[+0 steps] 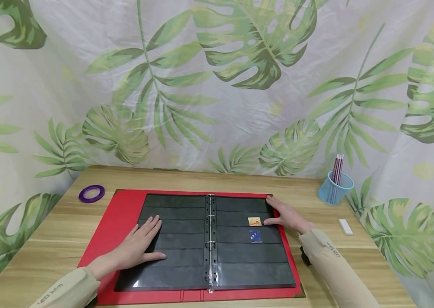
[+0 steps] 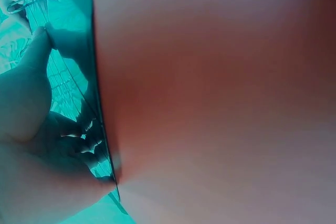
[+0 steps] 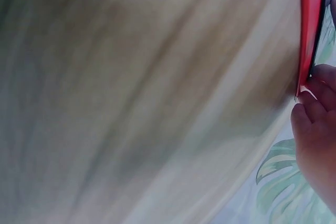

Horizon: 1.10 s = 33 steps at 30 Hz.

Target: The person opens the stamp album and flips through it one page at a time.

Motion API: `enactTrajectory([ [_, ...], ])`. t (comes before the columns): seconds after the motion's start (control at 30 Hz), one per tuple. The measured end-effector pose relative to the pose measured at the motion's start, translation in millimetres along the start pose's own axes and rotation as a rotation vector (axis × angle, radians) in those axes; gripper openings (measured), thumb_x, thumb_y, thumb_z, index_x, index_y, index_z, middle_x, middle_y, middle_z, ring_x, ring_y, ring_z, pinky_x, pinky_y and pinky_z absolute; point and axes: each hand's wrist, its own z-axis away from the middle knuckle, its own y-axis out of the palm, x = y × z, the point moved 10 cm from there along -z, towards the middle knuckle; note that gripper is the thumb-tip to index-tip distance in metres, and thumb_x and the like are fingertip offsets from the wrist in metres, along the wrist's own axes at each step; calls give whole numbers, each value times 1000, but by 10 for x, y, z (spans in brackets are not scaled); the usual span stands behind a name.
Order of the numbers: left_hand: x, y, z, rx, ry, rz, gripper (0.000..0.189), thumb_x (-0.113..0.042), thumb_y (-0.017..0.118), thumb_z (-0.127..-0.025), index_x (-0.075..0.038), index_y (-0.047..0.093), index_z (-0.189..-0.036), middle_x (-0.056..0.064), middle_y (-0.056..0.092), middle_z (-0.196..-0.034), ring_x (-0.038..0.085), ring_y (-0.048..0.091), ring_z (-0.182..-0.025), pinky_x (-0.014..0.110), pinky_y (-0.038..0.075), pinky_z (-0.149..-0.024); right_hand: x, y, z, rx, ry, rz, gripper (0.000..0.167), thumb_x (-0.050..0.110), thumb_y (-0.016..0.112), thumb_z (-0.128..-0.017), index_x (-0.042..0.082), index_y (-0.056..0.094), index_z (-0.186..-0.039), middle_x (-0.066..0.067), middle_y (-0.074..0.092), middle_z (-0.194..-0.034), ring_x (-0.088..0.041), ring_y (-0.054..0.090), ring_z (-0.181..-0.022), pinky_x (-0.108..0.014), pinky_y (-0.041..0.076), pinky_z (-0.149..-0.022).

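Near the far left corner of the counter (image 1: 47, 239), we saw a purple tape roll (image 1: 81, 196) lying flat. To the right of it the album (image 1: 118, 220) lay unfolded, reaching down toward the near edge. The left hand (image 1: 136, 246) rested on its left page (image 1: 182, 239) with fingers stretched and held nothing. In the middle ran the metal rings (image 1: 211, 244).

On the right page (image 1: 248, 273) a yellow stamp (image 1: 254, 221) and, just below it, a blue stamp (image 1: 255, 236) seemed to sit in pocket strips. The right hand (image 1: 288, 214) lay at this page's far right corner, its fingers extended and the thumb spread away, near the yellow stamp. We judged that a sideways slip of this thumb could push that stamp crooked, and that a hard pull at the page corner could strain the ring holes.

Toward the counter's far right corner stood a blue cup (image 1: 343, 194) with pencils (image 1: 338, 169); nearer, by the right edge, lay a white eraser (image 1: 345, 227).
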Motion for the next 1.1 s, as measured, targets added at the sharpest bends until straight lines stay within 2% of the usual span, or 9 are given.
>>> enactTrajectory([
  [0.27, -11, -12, -1, -8, 3, 2, 101, -61, 70, -81, 7, 37, -149, 27, 32, -158, 51, 30, -145, 72, 26, -110, 39, -41, 17, -22, -13, -3, 88, 42, 76, -84, -4, 39, -149, -26, 33, -158, -46, 33, -145, -59, 35, -114],
  [0.6, -17, -20, 10, -11, 4, 4, 100, -60, 71, -82, 7, 37, -149, 27, 32, -158, 51, 31, -144, 72, 26, -110, 111, -86, 16, -73, -52, 14, 80, 42, 78, -83, -2, 49, -144, -24, 51, -147, -42, 49, -136, -56, 41, -110],
  [0.7, -19, -8, 11, -6, 7, 4, 100, -60, 70, -82, 7, 37, -149, 27, 32, -158, 51, 30, -144, 73, 26, -110, 122, -103, 22, -102, -72, 34, 76, 42, 79, -81, -2, 55, -139, -23, 55, -140, -40, 54, -128, -55, 45, -105],
  [0.77, -20, -8, 12, -6, 8, 7, 100, -60, 70, -82, 7, 37, -149, 28, 32, -158, 51, 31, -144, 73, 26, -110, 115, -107, 22, -109, -78, 31, 72, 42, 79, -81, 0, 58, -136, -20, 58, -128, -33, 58, -114, -48, 50, -96],
  [0.83, -20, -10, 14, -8, 9, 4, 100, -60, 70, -82, 7, 37, -149, 28, 32, -158, 51, 31, -144, 73, 26, -110, 105, -106, 23, -101, -80, -5, 69, 40, 80, -81, 1, 60, -135, -15, 59, -113, -24, 56, -97, -38, 51, -83],
  [0.93, -21, -17, 15, -13, 11, 2, 100, -60, 70, -82, 7, 37, -149, 28, 32, -158, 51, 31, -144, 73, 26, -110, 77, -89, 18, -56, -55, -109, 68, 37, 79, -83, 4, 57, -139, -10, 64, -105, -16, 53, -85, -26, 45, -74],
  [1.0, -22, -19, 15, -15, 12, -1, 100, -60, 70, -82, 7, 37, -149, 28, 33, -158, 51, 31, -144, 73, 26, -110, 67, -96, 21, -34, -36, -162, 70, 36, 78, -84, 3, 53, -141, -13, 68, -111, -16, 58, -88, -24, 47, -74],
  [1.1, -20, -20, 15, -13, 12, -1, 100, -60, 70, -82, 7, 37, -149, 28, 32, -158, 51, 31, -144, 73, 26, -110, 34, -108, 28, -1, 27, -242, 75, 32, 77, -86, 0, 45, -147, -18, 65, -112, -19, 64, -80, -28, 53, -68],
])
